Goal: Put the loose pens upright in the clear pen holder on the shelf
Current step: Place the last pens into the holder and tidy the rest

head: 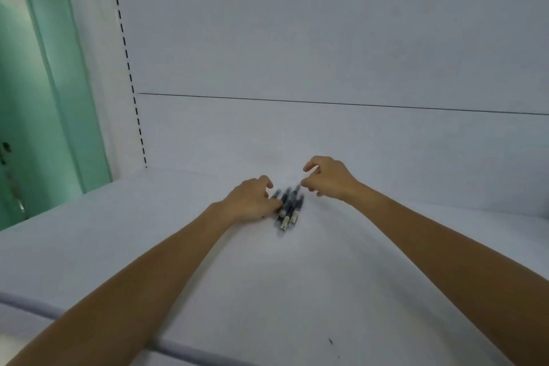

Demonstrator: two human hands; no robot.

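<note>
Several dark pens (287, 207) with pale ends lie bunched together flat on the white shelf (267, 276), blurred by motion. My left hand (251, 200) rests against the bunch's left side with its fingers curled onto the pens. My right hand (326, 177) hovers over the far right end of the bunch, thumb and forefinger apart, its lower fingers pinching the tip of one pen. No clear pen holder is in view.
The shelf's white back panel (326, 53) rises right behind the pens. A slotted upright (130, 74) stands at the left, with a green wall (35, 98) beyond it. The shelf's rounded front lip (184, 346) runs across the bottom.
</note>
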